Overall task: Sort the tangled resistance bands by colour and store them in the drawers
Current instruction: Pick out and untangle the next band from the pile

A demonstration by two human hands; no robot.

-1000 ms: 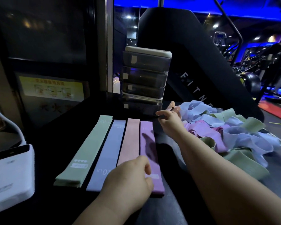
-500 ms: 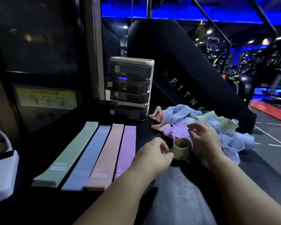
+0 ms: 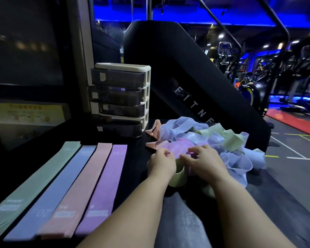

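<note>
Four flat bands lie side by side on the dark table: green (image 3: 34,187), blue (image 3: 55,192), pink (image 3: 82,187) and purple (image 3: 106,183). A tangled heap of bands (image 3: 213,140) in blue, green, pink and purple sits to the right. My left hand (image 3: 161,163) pinches a purple band (image 3: 177,149) at the heap's near edge. My right hand (image 3: 202,161) rests on the same purple band with fingers curled into it. A looped green band (image 3: 177,178) stands between my wrists. The drawer unit (image 3: 122,97) stands behind, with its drawers pushed in.
A large black fitness machine (image 3: 186,90) rises behind the heap. A dark panel with a yellow notice (image 3: 29,115) fills the left. Gym floor and equipment lie off the table's right edge (image 3: 276,190).
The view has swung right. My left hand left the flat purple band and went to the heap. Both hands have moved from the green loop up onto the purple band.
</note>
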